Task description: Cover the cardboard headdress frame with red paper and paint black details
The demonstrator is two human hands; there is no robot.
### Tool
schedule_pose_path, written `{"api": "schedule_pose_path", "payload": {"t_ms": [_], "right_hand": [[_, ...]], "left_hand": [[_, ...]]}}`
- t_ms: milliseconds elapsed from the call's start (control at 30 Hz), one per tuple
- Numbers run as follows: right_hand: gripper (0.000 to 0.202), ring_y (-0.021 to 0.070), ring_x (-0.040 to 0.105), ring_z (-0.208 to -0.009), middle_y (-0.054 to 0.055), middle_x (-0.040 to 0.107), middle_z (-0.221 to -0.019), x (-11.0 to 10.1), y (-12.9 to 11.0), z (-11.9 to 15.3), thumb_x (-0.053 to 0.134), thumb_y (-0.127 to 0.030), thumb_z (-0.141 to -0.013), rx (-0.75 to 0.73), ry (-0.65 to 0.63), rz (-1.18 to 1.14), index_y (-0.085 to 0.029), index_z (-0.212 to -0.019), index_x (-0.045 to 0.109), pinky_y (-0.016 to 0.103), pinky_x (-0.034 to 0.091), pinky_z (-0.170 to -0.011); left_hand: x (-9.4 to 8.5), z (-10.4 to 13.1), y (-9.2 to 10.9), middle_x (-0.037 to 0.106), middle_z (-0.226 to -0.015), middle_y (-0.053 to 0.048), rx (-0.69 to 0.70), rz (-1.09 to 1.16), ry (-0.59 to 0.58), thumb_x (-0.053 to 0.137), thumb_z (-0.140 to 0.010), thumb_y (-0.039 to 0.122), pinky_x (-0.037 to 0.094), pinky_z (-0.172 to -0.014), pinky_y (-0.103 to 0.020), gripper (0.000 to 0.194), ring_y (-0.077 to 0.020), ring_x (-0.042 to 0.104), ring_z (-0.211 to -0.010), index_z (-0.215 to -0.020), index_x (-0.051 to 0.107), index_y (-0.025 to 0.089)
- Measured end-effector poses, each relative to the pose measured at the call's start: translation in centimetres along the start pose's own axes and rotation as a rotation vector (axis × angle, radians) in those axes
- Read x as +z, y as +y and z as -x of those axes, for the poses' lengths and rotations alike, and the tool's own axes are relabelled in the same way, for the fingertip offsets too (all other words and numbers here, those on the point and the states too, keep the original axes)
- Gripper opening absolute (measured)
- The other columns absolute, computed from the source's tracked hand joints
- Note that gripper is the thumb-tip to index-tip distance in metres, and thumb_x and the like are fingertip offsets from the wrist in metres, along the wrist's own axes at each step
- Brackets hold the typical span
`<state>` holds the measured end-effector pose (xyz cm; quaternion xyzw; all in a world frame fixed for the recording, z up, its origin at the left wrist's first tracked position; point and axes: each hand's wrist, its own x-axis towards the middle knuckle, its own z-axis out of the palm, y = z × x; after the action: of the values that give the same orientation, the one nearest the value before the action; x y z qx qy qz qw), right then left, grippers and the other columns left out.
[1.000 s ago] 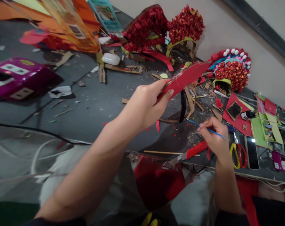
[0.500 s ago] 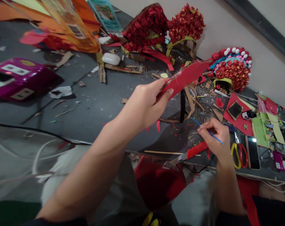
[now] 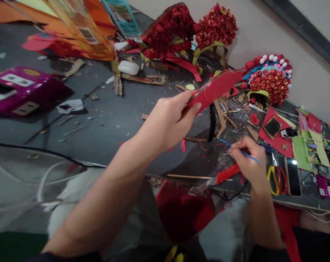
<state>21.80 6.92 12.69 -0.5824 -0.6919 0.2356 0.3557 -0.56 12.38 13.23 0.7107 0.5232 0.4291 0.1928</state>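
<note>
My left hand (image 3: 173, 118) pinches a red cardboard piece (image 3: 215, 87) with a corrugated edge, held tilted above the table. A black strip (image 3: 212, 123) hangs down below it; how it joins the red piece is hidden. In my right hand (image 3: 249, 160) is a thin blue paintbrush (image 3: 225, 141), gripped between the fingertips. Its tip points left, close to the lower end of the black strip. Just below my right hand lies a red-handled utility knife (image 3: 226, 174) at the table edge, beside a thin wooden stick (image 3: 190, 177).
Yellow-and-red scissors (image 3: 276, 180) and a phone (image 3: 293, 178) lie at right, with a small black bottle (image 3: 288, 133) behind. Red petal-covered pieces (image 3: 216, 27) stand at the back. A purple device (image 3: 28, 91), a clear bottle (image 3: 83, 32) and cardboard scraps (image 3: 143, 79) lie at left and centre.
The brush in my right hand has shifted slightly, its tip now a little lower and left. The black strip's lower end has swung slightly. My left hand stays nearly still.
</note>
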Motion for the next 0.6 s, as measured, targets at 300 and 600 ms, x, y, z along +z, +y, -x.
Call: {"api": "schedule_pose_path", "payload": {"t_ms": [300,600], "right_hand": [[0.020,0.0114,0.066,-0.061,0.000,0.071,-0.071,-0.10,0.21,0.11,0.061,-0.029,-0.087,-0.121,0.089,-0.043,-0.022,-0.070,0.056,0.023,0.053,-0.058],[0.025,0.0086,0.053,-0.053,-0.004,0.055,-0.055,0.09,-0.35,0.03,0.058,-0.020,-0.074,-0.058,-0.071,0.047,-0.021,-0.056,0.041,0.020,0.043,-0.054]], "left_hand": [[0.17,-0.10,-0.06,0.037,-0.056,0.007,0.037,0.001,0.016,0.043,-0.088,0.030,0.023,-0.048,-0.016,0.021,-0.0062,0.026,-0.049,-0.081,0.055,0.014],[0.21,-0.02,-0.19,0.039,-0.056,0.007,0.059,0.000,0.027,0.043,-0.090,0.029,0.024,-0.049,-0.016,0.022,-0.0063,0.027,-0.048,-0.084,0.057,0.014]]}}
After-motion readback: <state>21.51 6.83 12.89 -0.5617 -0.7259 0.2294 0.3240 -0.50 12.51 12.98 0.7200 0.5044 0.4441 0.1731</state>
